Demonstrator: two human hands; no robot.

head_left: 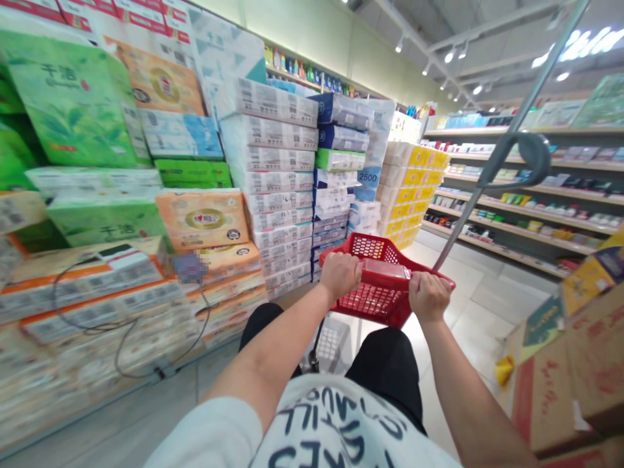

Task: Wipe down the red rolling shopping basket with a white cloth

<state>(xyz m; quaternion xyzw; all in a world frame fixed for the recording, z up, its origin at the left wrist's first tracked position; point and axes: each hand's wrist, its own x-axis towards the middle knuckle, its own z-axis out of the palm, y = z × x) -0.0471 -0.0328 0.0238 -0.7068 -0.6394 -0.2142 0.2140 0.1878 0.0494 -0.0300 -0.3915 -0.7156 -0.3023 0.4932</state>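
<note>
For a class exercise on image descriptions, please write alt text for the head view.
A person's left grip and right grip hold the handle of a red shopping cart in a store aisle. Stacked tissue packs stand at left, cardboard cartons at right.

The basket (375, 299) is glossy plastic, the pole (459, 227) smooth metal, the cartons (546, 396) matt cardboard.

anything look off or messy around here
Yes, a loose black cable trails in untidy loops over the stacked packs at the picture's left, which looks odd across otherwise orderly piles. The red cart, its handle gripped by the left hand and right hand, shows nothing visibly damaged.
</note>
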